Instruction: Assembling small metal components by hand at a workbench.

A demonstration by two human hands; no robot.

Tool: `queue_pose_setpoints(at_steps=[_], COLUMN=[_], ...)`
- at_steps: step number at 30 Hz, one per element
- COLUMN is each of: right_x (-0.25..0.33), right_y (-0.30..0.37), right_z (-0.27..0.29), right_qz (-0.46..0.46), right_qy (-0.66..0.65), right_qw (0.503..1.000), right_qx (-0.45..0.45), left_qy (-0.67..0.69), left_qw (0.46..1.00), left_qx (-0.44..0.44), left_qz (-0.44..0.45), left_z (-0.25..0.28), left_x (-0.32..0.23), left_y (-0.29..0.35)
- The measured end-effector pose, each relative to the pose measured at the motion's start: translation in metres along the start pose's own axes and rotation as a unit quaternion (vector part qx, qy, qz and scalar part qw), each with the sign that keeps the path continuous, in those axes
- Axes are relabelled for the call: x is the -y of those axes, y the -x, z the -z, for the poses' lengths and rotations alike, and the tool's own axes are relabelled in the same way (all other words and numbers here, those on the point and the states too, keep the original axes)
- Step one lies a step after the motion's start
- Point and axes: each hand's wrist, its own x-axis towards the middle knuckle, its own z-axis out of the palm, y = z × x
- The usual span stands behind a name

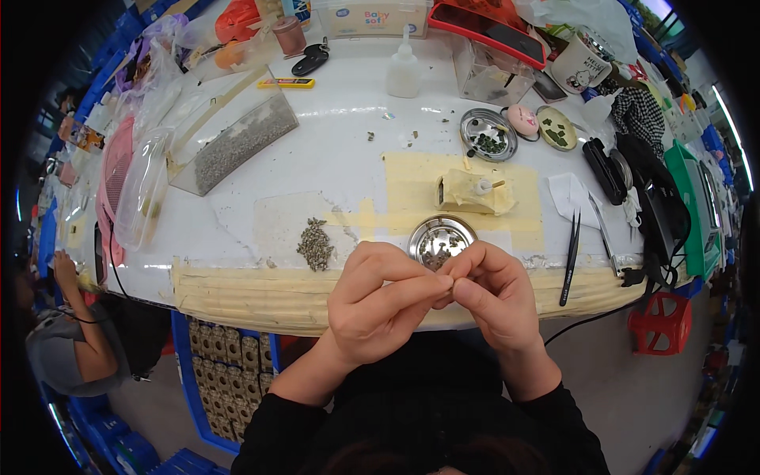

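Okay so both hands are up close here, meeting right above the table's near edge. The left hand [368,305] has thumb and index drawn together in a pinch, and the right hand [505,299] does the same from the other side, tips touching or nearly. Looks like they're both gripping one tiny piece [450,290], but the fingertips cover most of it, so I can't tell which way its long axis runs.

Main thing to look at: the round steel dish [411,237] with small bits in it sits just beyond where the fingertips meet, straight ahead and maybe a hair left. The right hand's curled index overlaps its near edge in this view; can't tell if they touch. The heap of small grey-green parts [315,244] is forward and left, much nearer the left hand, stretched roughly away from the person.

Pose-wise, forearms angle inward, wrists raised, knuckles outward. Black tweezers [571,260] lie off to the right, out of either hand.
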Motion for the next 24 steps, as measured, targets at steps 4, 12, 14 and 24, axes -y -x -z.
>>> queue_pose_setpoints(at_steps=[4, 12, 14, 24], right_x=[-0.005, -0.004, -0.002, -0.013], right_y=[-0.001, -0.001, 0.001, 0.003], right_z=[0.005, 0.000, -0.005, -0.007], right_qz=[-0.047, -0.028, 0.015, 0.202], right_qy=[-0.073, -0.035, 0.044, 0.273], right_qw=[0.995, 0.999, 0.999, 0.939], right_qx=[0.041, 0.027, -0.014, -0.058], left_qy=[0.106, 0.111, 0.024, -0.149], left_qw=[0.993, 0.992, 0.999, 0.988], left_qx=[0.021, 0.019, -0.006, -0.039], left_qz=[0.041, 0.058, 0.031, -0.030], left_z=[0.004, 0.008, 0.004, -0.008], left_x=[0.002, 0.003, 0.000, -0.005], left_y=[0.001, 0.002, 0.002, 0.004])
